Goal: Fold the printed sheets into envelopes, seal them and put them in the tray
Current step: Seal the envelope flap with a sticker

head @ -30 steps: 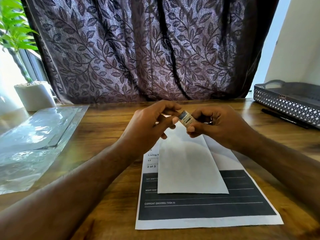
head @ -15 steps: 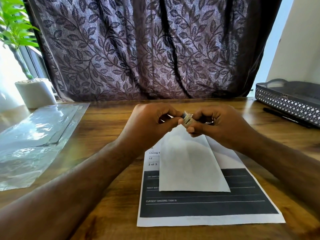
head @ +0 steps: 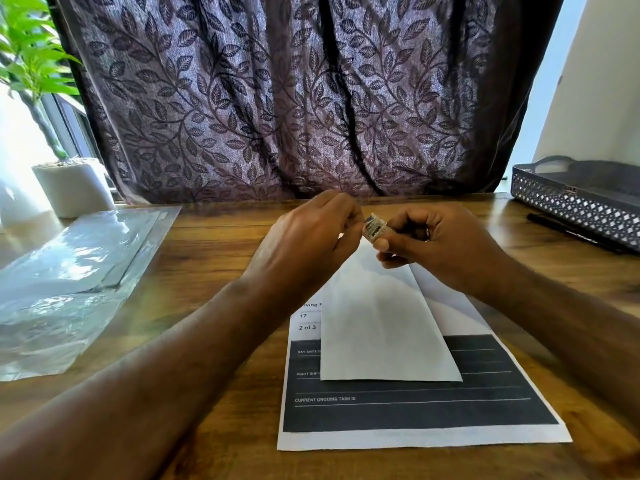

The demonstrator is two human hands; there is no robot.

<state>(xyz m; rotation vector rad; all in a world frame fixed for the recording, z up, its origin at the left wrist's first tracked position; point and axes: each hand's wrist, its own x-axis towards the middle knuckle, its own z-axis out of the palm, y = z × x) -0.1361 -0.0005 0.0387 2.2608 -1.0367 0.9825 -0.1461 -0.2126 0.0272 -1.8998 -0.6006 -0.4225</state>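
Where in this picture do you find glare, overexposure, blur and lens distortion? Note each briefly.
Head view: glare whitens the plastic sleeve at left; the window behind the plant pot is blown out; the wide lens stretches the forearms and skews the printed sheet; the label on the small held object is too blurred to read.

Envelope (head: 381,323) on sheet (head: 415,414); tray (head: 575,206) far right.

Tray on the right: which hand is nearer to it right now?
Right. The right hand, gripping a small tube at table centre, sits toward the tray, with a pen between. The left hand pinches the tube's other end, farther away.
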